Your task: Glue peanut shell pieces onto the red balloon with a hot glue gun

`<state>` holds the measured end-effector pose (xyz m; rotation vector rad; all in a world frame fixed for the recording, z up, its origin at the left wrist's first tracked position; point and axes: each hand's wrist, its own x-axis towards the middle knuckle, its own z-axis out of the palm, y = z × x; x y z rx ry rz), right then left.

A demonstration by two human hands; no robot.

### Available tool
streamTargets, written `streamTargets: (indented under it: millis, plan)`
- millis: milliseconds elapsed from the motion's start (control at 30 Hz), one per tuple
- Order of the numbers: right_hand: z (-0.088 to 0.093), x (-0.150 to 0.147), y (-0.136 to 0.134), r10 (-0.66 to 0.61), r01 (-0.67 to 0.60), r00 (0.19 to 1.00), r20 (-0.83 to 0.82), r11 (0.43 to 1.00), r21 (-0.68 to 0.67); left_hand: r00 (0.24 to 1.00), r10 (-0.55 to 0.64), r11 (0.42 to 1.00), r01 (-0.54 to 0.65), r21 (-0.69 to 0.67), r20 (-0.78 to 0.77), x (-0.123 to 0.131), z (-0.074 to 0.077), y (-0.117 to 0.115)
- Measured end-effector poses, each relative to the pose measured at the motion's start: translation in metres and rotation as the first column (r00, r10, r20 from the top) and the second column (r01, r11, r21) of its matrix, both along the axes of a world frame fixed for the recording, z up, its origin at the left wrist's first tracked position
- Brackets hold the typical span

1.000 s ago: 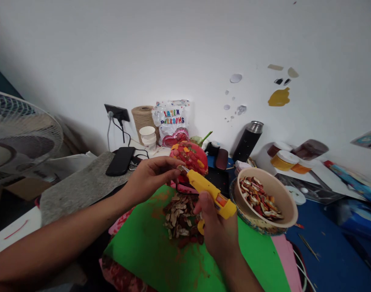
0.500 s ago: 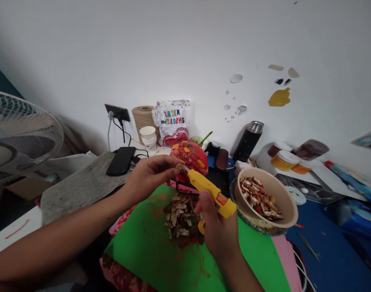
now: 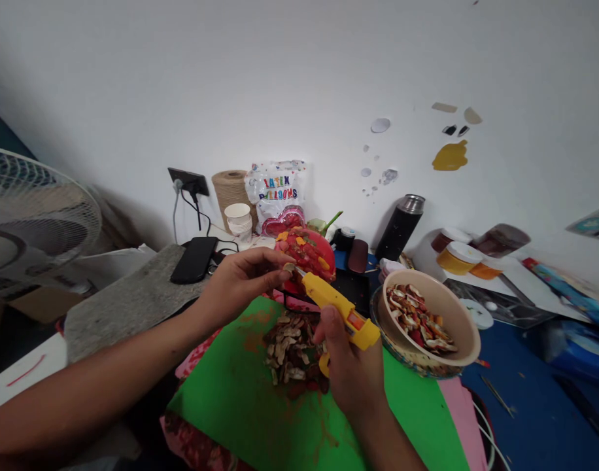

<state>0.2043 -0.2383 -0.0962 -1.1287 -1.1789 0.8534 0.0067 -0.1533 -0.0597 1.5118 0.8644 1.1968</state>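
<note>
My right hand (image 3: 353, 366) is wrapped around a yellow hot glue gun (image 3: 336, 301), its nozzle pointing up and left. Between the thumb and fingers of my left hand (image 3: 250, 275) is a small brown peanut shell (image 3: 290, 267), right at the nozzle; whether they touch is hard to make out. Behind the nozzle stands a red rounded form (image 3: 314, 245) dotted with red and yellow-orange pieces. Below my hands, a pile of brown shells (image 3: 287, 350) lies on a green sheet (image 3: 231, 405), partly hidden by my right hand.
To the right, a beige bowl (image 3: 471, 333) of red and brown shells rests on a woven tray. Behind are a balloon bag (image 3: 277, 193), twine spool (image 3: 225, 186), paper cups (image 3: 238, 219) and black flask (image 3: 401, 229). A phone (image 3: 194, 260) and fan (image 3: 39, 216) are left.
Both hands keep nearly the same pose, with the peanut shell still at the glue gun's nozzle. The shell looks slightly turned; the whole view shifts very little.
</note>
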Motion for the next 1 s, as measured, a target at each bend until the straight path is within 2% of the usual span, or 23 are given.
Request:
streamTargets:
  millis: [233, 400, 700, 1000]
  plan:
    - [-0.0020, -0.0002, 0.0013, -0.006, 0.005, 1.000, 0.024, 1.000, 0.021, 0.999, -0.009, 0.999, 0.012, -0.046, 0.047, 0.0000, -0.0030, 0.0013]
    - [0.0014, -0.0024, -0.0008, -0.050, 0.051, 0.998, 0.033, 0.998, -0.027, 1.000, -0.003, 0.998, 0.005, -0.061, 0.027, -0.0011, -0.0051, 0.0033]
    - [-0.0065, -0.0006, 0.0035, -0.036, 0.035, 0.997, 0.074, 0.999, 0.020, 1.000, 0.018, 0.998, -0.018, -0.052, 0.010, -0.0008, -0.0044, 0.0034]
    - [-0.0060, -0.0007, 0.0027, -0.038, 0.035, 0.997, 0.066, 0.999, 0.041, 0.998, -0.014, 0.994, 0.020, -0.109, 0.063, 0.0011, -0.0053, 0.0029]
